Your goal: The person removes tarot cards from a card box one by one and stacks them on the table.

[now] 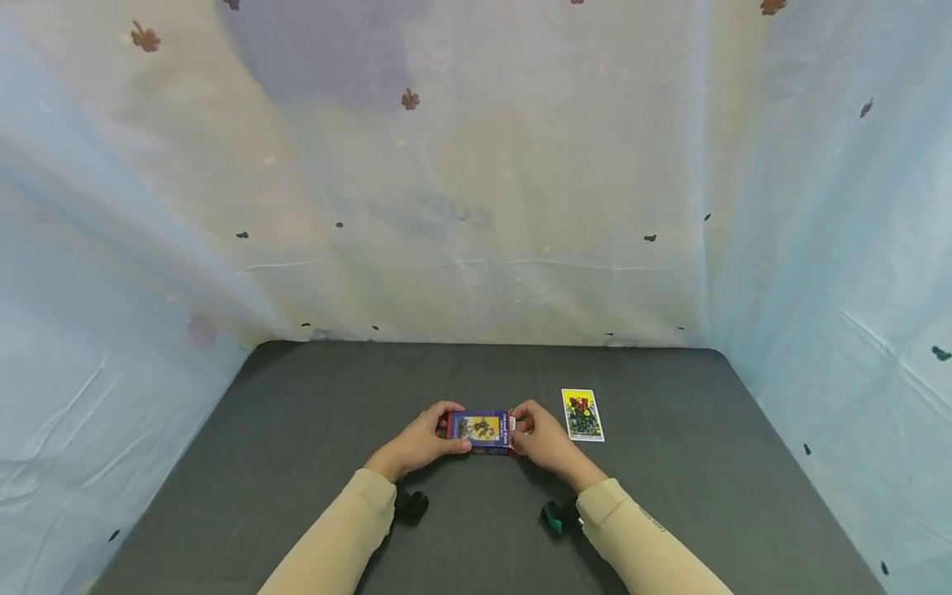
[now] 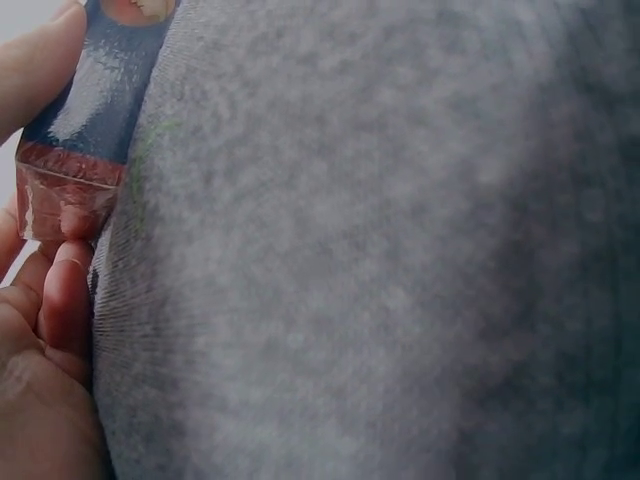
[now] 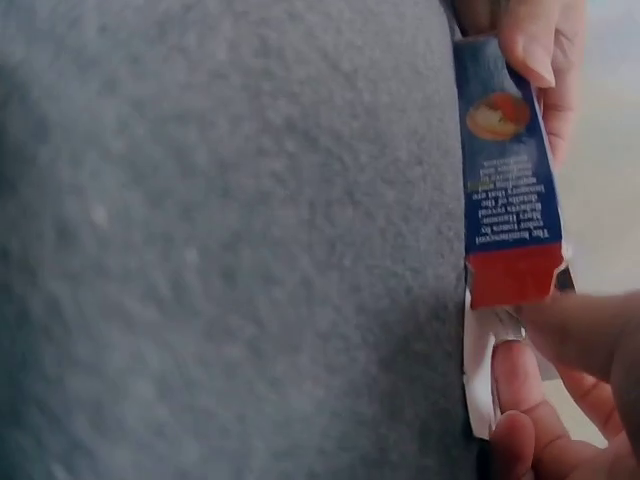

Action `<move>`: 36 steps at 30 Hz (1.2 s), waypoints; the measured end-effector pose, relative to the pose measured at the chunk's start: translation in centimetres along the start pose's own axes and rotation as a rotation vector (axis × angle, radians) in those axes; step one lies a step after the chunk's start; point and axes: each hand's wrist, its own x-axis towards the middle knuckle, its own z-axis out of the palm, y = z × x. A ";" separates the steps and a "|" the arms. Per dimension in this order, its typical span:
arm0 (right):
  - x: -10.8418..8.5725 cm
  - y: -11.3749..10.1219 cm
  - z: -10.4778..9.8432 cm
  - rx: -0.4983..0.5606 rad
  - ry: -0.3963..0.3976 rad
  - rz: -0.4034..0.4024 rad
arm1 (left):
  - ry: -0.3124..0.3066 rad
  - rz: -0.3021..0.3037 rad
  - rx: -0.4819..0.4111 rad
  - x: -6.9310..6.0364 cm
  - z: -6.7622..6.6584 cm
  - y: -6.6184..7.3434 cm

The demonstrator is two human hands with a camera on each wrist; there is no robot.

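A blue and red tarot card box lies level between both hands near the table's middle, its picture side up. My left hand grips its left end, thumb along the near edge and fingers behind. Clear film wraps that red end in the left wrist view. At the opposite end, my right hand pinches the box's opened end. There a red flap and a white inner flap stick out in the right wrist view, beside the curled fingers. Whatever is inside the box is hidden.
A single yellow picture card with a white border lies face up, right of the right hand. Dark grey cloth covers the table. Pale patterned curtains enclose its back and sides. Black wrist devices sit below both wrists.
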 end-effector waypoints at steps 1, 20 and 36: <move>0.0 -0.1 0.0 0.003 0.018 0.000 | 0.001 0.000 0.004 0.0 0.0 0.0; -0.5 -0.4 -0.9 0.068 0.158 0.069 | 0.002 0.001 0.007 0.1 0.0 -0.3; -1.5 0.9 -3.8 -0.069 0.132 0.066 | 0.010 0.007 0.013 0.3 0.2 -0.6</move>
